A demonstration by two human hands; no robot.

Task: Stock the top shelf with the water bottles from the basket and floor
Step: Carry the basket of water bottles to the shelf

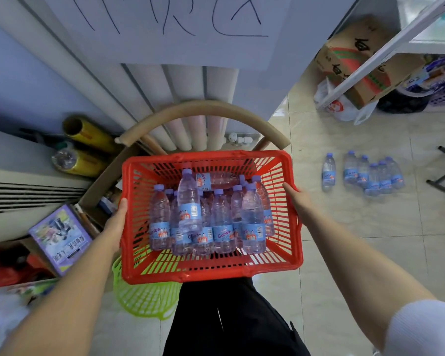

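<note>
Your left grip (118,219) holds the left side of the red basket (211,273), with the thumb over the rim. Your right grip (297,199) holds the right side, so both grips are grasping the basket. I cannot tell if the basket rests on something under it. A green basket (144,301) peeks out from under its near left corner. Inside the red basket are many water bottles (190,209). Most stand up, and one lies flat at the far end. To the right of the basket and a bit farther off, the floor bottles (370,176) stand in a small bunch on the tiles. One stands a little apart from the others. Farther still, off to the right of the basket, is the white shelf (385,47), but its top level is out of view. I think you are at the carrying step. Next, turn right toward the shelf and keep the basket flat so no bottle tips. Then set it down close by and free one grip to lift a bottle up.
</note>
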